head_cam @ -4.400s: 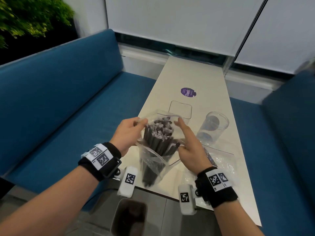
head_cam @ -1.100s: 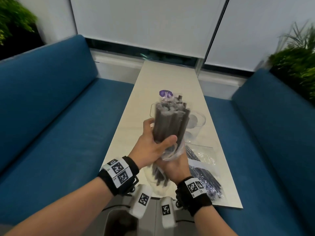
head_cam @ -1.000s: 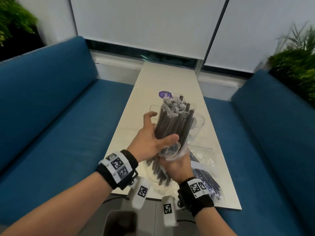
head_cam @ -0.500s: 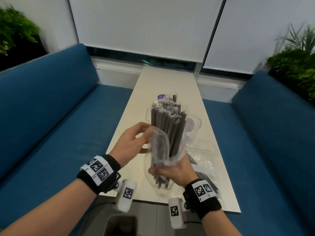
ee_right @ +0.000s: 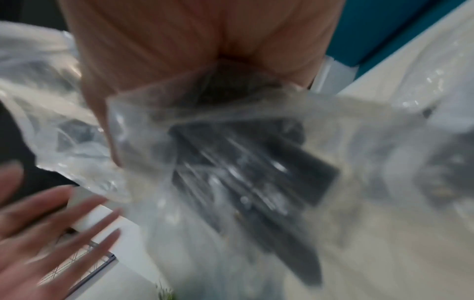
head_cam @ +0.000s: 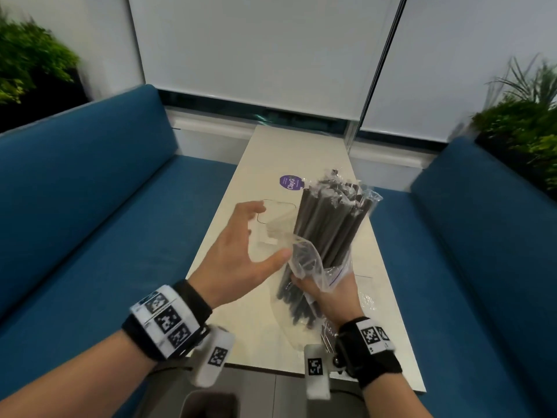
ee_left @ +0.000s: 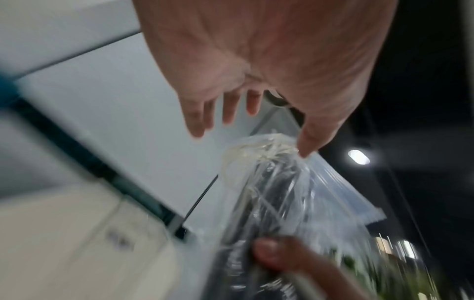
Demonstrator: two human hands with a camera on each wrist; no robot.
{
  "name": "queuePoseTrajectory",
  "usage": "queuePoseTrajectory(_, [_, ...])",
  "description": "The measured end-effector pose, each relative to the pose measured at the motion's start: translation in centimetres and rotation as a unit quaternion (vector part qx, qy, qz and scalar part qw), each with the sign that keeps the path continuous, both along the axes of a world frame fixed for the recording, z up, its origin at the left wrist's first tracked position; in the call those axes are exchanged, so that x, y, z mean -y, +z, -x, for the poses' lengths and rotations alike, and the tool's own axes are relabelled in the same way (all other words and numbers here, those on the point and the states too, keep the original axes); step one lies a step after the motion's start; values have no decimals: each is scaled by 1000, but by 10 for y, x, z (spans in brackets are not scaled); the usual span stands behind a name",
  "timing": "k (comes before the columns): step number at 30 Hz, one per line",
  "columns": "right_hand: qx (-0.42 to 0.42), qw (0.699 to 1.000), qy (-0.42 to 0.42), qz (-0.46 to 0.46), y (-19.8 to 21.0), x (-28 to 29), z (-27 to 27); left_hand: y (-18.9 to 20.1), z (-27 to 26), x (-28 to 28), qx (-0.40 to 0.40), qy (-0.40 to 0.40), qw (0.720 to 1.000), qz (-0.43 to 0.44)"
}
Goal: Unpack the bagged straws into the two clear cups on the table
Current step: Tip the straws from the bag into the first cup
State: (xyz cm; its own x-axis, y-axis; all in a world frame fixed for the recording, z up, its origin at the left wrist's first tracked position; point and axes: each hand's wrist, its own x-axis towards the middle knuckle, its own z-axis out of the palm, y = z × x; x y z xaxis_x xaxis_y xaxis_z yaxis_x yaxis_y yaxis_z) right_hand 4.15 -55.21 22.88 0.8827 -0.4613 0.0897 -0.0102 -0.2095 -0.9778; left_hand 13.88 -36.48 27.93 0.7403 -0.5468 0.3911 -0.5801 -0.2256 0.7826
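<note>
Above the counter, the right hand grips the bag around the bunched straws, which stick up half out of it. Left hand hovers beside the bag, fingers spread. No straws are seen in a cup; every straw remains to be placed.

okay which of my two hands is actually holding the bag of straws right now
Your right hand: it grips the clear bag around the lower part of the dark straws. Your left hand is spread open beside the bag, gripping nothing.

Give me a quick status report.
Left hand open, beside bag. Right hand grips straw bundle through bag, half out. Cups hidden behind.
</note>
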Motion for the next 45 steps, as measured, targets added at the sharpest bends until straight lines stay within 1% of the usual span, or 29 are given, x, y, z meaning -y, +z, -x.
queuePoseTrajectory(1, [9,1000,-4,10,4,5,-1,3,2,-5,117,2,993,2])
queuePoseTrajectory(2, [21,1000,-2,18,9,10,-1,4,4,-8,250,-8,968,-7])
queuePoseTrajectory(3, [36,999,9,25,14,16,-4,5,5,-8,386,-41,921,-39])
queuePoseTrajectory(4, [45,998,25,33,18,21,-7,3,4,-5,502,-91,855,-90])
queuePoseTrajectory(5, [48,997,50,45,24,23,-10,0,0,-2,579,-136,789,-153])
queuePoseTrajectory(6, [41,995,69,61,29,24,-12,-3,-7,3,620,-162,738,-212])
queuePoseTrajectory(7, [32,993,82,81,33,23,-15,-5,-16,9,640,-165,706,-254])
queuePoseTrajectory(8, [20,990,103,97,39,22,-17,-4,-26,16,649,-157,690,-279])
queuePoseTrajectory(9, [6,987,121,108,42,19,-17,-2,-36,23,655,-145,681,-294])
queuePoseTrajectory(11, [-33,980,143,137,41,16,-18,4,-51,39,656,-133,676,-308])
queuePoseTrajectory(13, [-56,980,151,118,40,17,-19,8,-57,53,640,-133,688,-316])
queuePoseTrajectory(15, [-88,979,148,111,43,23,-19,3,-56,63,636,-117,695,-313])
queuePoseTrajectory(18, [-124,972,140,141,56,36,-22,-4,-59,79,627,-106,717,-286])
queuePoseTrajectory(22, [-137,969,67,195,89,45,-30,14,-81,95,594,-55,763,-250])
queuePoseTrajectory(23, [-136,970,62,194,99,46,-30,18,-88,96,577,-40,777,-249])
queuePoseTrajectory(27, [-147,969,110,164,125,60,-28,26,-106,99,502,-31,832,-236])
queuePoseTrajectory(29, [-127,975,140,117,128,67,-29,29,-111,103,474,-30,854,-212])
queuePoseTrajectory(30, [-106,980,149,76,128,68,-30,31,-115,104,455,-32,866,-206])
queuePoseTrajectory(32, [-67,984,159,-35,129,69,-34,32,-123,105,397,-37,896,-194])
queuePoseTrajectory(33, [-41,981,177,-68,129,69,-37,31,-127,105,359,-37,915,-182])
queuePoseTrajectory(34, [-18,977,198,-78,127,69,-40,31,-130,106,321,-38,932,-162])
queuePoseTrajectory(35, [-2,973,219,-72,125,68,-42,30,-132,107,283,-40,948,-141])
queuePoseTrajectory(36, [5,974,220,-54,124,66,-44,29,-134,106,244,-48,961,-122])
queuePoseTrajectory(38, [-1,984,179,-23,130,59,-50,32,-134,104,165,-56,981,-79])
queuePoseTrajectory(39, [-5,988,156,9,129,60,-58,34,-135,103,121,-56,989,-61])
queuePoseTrajectory(40, [-6,989,136,52,130,59,-66,38,-135,103,77,-58,994,-52])
queuePoseTrajectory(42, [21,984,94,147,129,59,-88,47,-139,107,11,-57,995,-80])
queuePoseTrajectory(43, [44,983,77,159,129,58,-101,50,-143,111,-8,-54,994,-98])
queuePoseTrajectory(45, [80,988,45,120,130,54,-125,54,-152,118,-44,-40,994,-87])
